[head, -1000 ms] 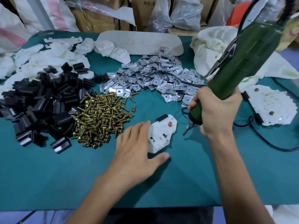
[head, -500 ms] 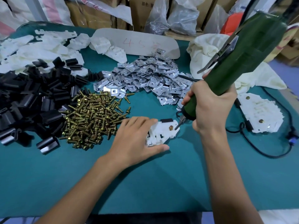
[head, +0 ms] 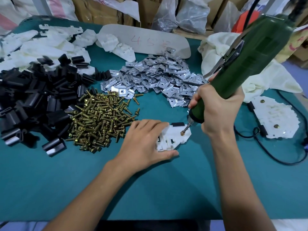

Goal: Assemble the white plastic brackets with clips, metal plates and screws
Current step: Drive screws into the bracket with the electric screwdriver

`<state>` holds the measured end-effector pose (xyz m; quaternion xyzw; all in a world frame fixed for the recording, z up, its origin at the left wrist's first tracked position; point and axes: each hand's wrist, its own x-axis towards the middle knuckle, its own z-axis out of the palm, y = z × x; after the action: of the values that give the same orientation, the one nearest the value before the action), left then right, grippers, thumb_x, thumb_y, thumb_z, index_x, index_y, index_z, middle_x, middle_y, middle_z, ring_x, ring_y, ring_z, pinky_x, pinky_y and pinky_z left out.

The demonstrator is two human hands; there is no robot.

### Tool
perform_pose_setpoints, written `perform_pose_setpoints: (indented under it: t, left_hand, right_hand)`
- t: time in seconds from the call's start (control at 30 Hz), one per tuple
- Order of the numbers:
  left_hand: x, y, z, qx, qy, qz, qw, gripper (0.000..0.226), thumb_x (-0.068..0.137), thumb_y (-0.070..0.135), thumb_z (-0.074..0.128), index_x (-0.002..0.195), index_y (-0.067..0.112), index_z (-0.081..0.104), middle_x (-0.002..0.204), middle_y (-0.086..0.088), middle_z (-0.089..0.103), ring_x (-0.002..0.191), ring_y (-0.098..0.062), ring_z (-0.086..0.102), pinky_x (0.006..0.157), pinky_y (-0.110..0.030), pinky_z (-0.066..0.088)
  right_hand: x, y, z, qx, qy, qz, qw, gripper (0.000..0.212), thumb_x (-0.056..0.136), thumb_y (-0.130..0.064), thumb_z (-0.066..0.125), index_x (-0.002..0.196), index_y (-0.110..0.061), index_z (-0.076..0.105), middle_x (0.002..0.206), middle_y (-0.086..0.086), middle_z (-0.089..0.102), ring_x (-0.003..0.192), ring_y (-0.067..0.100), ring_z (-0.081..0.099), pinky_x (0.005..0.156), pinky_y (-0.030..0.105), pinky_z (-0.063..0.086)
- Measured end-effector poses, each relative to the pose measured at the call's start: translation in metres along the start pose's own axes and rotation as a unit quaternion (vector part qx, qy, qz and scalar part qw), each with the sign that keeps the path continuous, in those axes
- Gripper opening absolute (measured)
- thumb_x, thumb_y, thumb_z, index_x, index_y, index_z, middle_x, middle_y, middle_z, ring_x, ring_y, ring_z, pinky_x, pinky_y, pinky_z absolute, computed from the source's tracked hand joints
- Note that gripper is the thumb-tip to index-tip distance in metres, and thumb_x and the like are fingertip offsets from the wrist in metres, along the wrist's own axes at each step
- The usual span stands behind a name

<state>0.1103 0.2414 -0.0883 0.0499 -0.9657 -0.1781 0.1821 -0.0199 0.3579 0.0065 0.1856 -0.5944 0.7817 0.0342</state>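
A white plastic bracket (head: 175, 139) lies on the teal table with a black clip (head: 178, 124) at its top edge and a brass screw (head: 182, 133) standing in it. My left hand (head: 145, 144) lies flat over the bracket's left side, thumb along its lower edge, pressing it down. My right hand (head: 216, 107) grips a green electric screwdriver (head: 246, 64), tilted, its bit tip on the screw head.
Left to right lie piles of black clips (head: 33, 100), brass screws (head: 98, 120) and metal plates (head: 158, 80). Loose white brackets (head: 41, 45) fill the back left. Finished brackets (head: 276, 120) are stacked at right by a black cable (head: 266, 152) and a white cloth (head: 225, 52).
The screwdriver has come down and leftward until its bit meets the screw. My left hand has slid onto the bracket and holds it flat.
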Motion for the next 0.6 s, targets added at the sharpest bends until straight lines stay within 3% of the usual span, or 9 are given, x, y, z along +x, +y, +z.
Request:
perform_pose_setpoints:
  t: [0.23,0.43,0.53,0.6]
  left_hand:
    - [0.000,0.000,0.001,0.001,-0.002,-0.003,1.000,0.086,0.074,0.088,0.049,0.135,0.027,0.057,0.124,0.013,0.062,0.114,-0.010,0.051,0.095,-0.028,0.030]
    - [0.000,-0.001,0.001,-0.004,-0.013,-0.004,1.000,0.089,0.074,0.089,0.047,0.137,0.026,0.055,0.125,0.012,0.061,0.116,-0.012,0.052,0.097,-0.030,0.032]
    - [0.000,-0.001,0.001,-0.003,-0.010,-0.003,1.000,0.089,0.074,0.089,0.045,0.137,0.026,0.055,0.125,0.012,0.061,0.115,-0.012,0.052,0.097,-0.029,0.031]
    - [0.000,-0.002,0.002,-0.002,-0.010,-0.002,1.000,0.089,0.075,0.089,0.046,0.138,0.026,0.054,0.125,0.013,0.061,0.115,-0.011,0.051,0.098,-0.029,0.031]
  right_hand:
    - [-0.007,0.001,0.001,-0.019,-0.065,-0.041,0.997,0.025,0.069,-0.008,0.062,0.071,-0.033,0.060,0.053,-0.002,0.055,0.041,0.026,0.051,0.050,0.034,0.047]
    - [-0.010,-0.001,-0.003,-0.029,-0.075,-0.048,0.996,0.023,0.073,-0.015,0.076,0.082,-0.024,0.057,0.057,-0.003,0.059,0.044,0.024,0.054,0.053,0.035,0.049]
    - [-0.010,-0.004,-0.003,-0.030,-0.102,-0.034,0.994,0.047,0.071,-0.041,0.092,0.087,-0.019,0.054,0.061,-0.001,0.061,0.047,0.024,0.056,0.052,0.038,0.051]
    - [-0.008,-0.006,0.000,-0.009,-0.100,-0.003,0.995,0.061,0.066,-0.055,0.092,0.086,-0.013,0.053,0.062,0.003,0.058,0.046,0.024,0.055,0.051,0.036,0.050]
